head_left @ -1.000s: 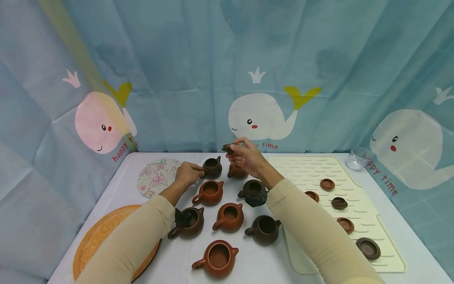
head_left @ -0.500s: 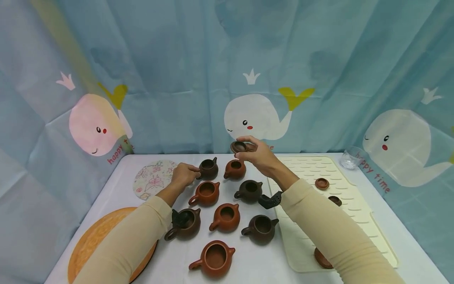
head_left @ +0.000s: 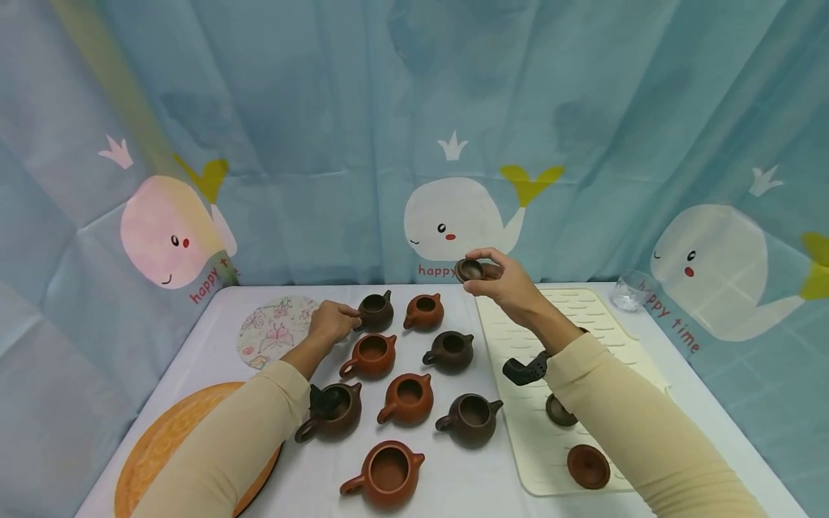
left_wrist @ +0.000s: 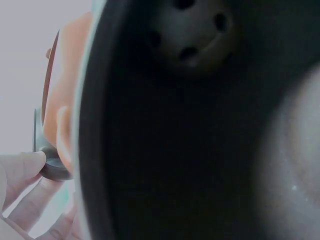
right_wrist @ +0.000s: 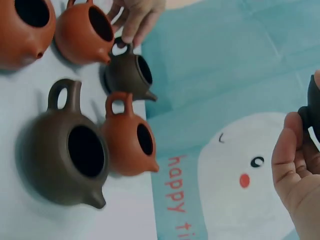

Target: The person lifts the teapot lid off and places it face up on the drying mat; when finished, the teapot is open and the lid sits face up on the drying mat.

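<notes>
At the back of the table my left hand [head_left: 333, 324] pinches the handle of a small dark brown teapot [head_left: 377, 314]; this grip also shows at the left of the left wrist view, where thumb and fingers [left_wrist: 31, 172] meet on the handle. My right hand [head_left: 508, 282] holds a dark teapot lid [head_left: 471, 270] up in the air before the curtain, its hollow underside facing the head camera. Beside the held teapot sits an orange-brown teapot [head_left: 424, 312] without a lid. A larger teapot's dark inside [left_wrist: 190, 150], with strainer holes, fills most of the left wrist view.
Several more lidless teapots, among them a dark one [head_left: 450, 351] and an orange one [head_left: 408, 400], stand in the middle. Lids, including a reddish one [head_left: 588, 466], lie on a cream mat [head_left: 537, 467]. A round board [head_left: 152, 450], a patterned disc [head_left: 275, 334] and a clear glass [head_left: 631, 291] surround them.
My right hand has moved right with the lid, away from the teapots, and turned its underside towards the head camera. The left hand stays on the handle. The head view has shifted slightly.
</notes>
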`<state>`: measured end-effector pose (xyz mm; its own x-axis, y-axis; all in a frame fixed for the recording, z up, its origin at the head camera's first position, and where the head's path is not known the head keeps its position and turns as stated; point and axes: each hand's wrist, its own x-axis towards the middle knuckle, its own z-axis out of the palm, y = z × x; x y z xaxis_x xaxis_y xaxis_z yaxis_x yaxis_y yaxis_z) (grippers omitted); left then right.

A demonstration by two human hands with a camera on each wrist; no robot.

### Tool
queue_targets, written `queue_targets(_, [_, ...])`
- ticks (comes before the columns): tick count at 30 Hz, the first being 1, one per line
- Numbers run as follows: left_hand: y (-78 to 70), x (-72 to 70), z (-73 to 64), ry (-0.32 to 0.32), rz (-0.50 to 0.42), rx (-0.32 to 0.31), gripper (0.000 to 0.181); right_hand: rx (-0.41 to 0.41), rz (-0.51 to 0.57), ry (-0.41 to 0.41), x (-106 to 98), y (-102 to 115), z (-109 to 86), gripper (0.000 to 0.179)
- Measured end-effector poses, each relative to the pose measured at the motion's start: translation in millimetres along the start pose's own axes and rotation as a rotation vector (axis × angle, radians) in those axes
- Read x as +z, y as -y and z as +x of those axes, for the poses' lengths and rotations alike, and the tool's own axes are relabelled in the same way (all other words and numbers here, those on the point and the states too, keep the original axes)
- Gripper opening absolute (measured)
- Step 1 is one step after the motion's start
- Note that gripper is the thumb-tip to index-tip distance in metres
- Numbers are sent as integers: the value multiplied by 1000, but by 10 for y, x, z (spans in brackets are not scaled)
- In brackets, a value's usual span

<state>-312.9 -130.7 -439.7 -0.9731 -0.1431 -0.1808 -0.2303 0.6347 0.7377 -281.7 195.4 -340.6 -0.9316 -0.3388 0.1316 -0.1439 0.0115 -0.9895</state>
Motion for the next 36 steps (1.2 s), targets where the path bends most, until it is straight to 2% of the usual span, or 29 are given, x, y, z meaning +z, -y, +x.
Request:
queue_targets(11, [11, 1, 7, 13, -13, 8, 19, 41, -119, -65, -273, -57, -138, 53])
queue_targets(27, [-3, 0, -3, 11, -9, 25, 19, 92, -277, -152, -631, -286, -275, 56])
queue_targets(36, [6, -1, 9, 15, -14, 28, 19, 176, -281, -194, -820, -443, -352, 58])
